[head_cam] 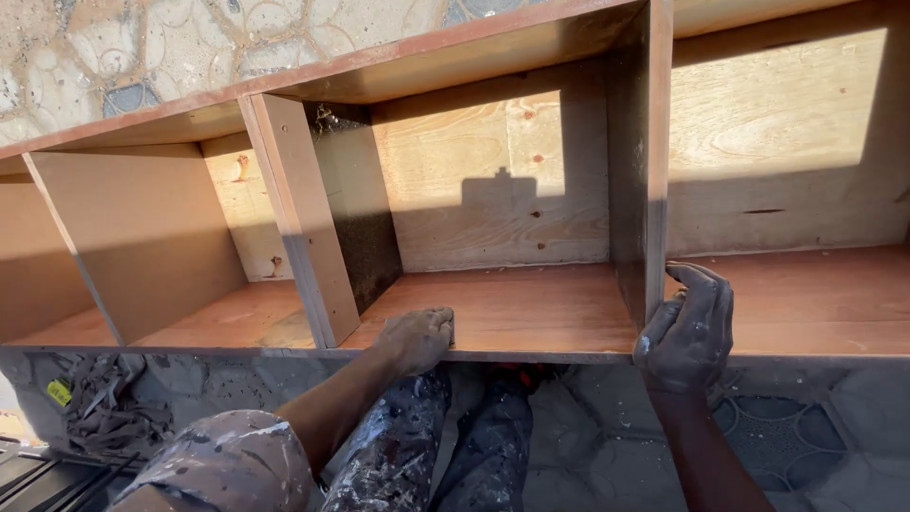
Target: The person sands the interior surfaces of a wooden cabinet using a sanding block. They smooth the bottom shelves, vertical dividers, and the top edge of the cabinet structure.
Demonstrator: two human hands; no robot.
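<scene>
Your left hand [415,338] is sitting on the front edge of the shelf board [512,313], right at the lip of the middle compartment of the wooden cabinet [493,180]. The fingers are curled over into a loose fist with the knuckles up, and I can't tell if there's anything tucked under them. It's pressed down against the board, just right of the slanted divider [303,228] that splits the middle compartment from the one on the left.

Your right hand [690,327] is wrapped around the bottom front end of the upright divider [645,171], the one between the middle and right compartments. Fingers are bent around the edge of the panel where it meets the shelf board, thumb on the near side, so you're gripping the panel itself, not pinching anything small.

The cabinet lies in front of you with its open side facing the camera, plywood back [787,133] catching sunlight and a shadow across the middle section. Your paint-spattered trousers [408,455] show below the shelf edge, over a patterned tile floor [796,436]. Off to the left on the ground there's a heap of scraps [100,398].
</scene>
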